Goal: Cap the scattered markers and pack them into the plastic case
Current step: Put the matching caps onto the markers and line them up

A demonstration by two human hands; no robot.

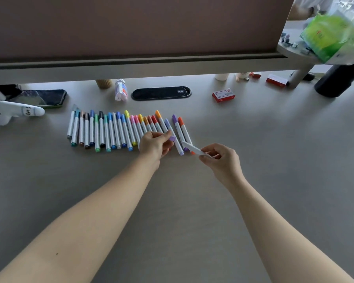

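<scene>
Both our forearms reach in from the bottom of the view toward the row of markers point(129, 129) lying side by side on the grey desk point(274, 160). Our left hand point(154, 145) pinches a small lilac cap point(172, 138) between thumb and fingertips, the other fingers curled in. Our right hand point(219, 157) has its fingers curled round a white marker barrel point(192, 148), whose bare tip points left toward the cap — the two are near but not yet touching.

The row looks capped already, so we judge this loose one to be among the last. No plastic case shows anywhere in view, so packing is yet to come.

These markers should handle as light, stiff plastic tubes, smooth and inclined to roll. We judge the barrel is best held near its middle, so the tip stays steady, and the cap by its sides, with the open mouth left free. A firm straight push ought to seat it — off-axis, the nib could smear our fingers.

Farther back sit a phone point(43, 98), a white game controller point(6, 113), a small bottle point(121, 89) and a red box point(223, 95).
</scene>
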